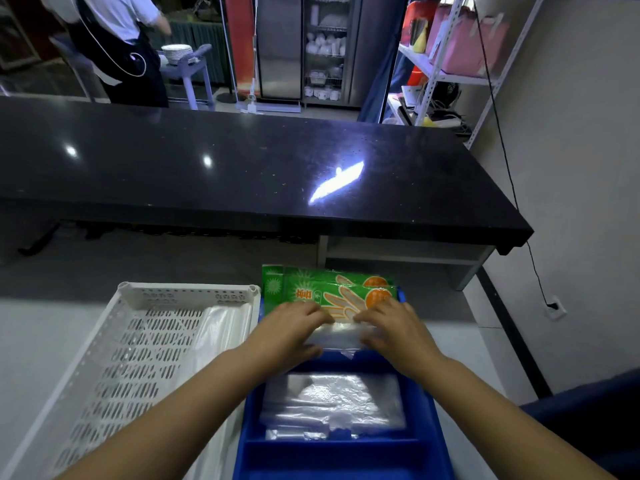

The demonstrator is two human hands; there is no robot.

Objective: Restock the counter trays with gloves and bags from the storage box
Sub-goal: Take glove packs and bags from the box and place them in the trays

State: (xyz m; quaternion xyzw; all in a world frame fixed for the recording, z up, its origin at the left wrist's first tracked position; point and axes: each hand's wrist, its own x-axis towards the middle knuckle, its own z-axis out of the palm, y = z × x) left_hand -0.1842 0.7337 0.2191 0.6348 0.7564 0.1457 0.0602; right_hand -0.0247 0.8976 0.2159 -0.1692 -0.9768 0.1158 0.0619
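We are holding a glove pack (346,301) at the far end of the blue tray (329,459). Our left hand (294,327) and right hand (391,327) are both gripping its clear near edge, with fingers on top and thumbs under. A second pack (311,275) is lying just behind it. Clear bags (332,400) are lying in the middle part of the blue tray. A white tray (138,341) is sitting just left of the blue tray on the bench (34,341).
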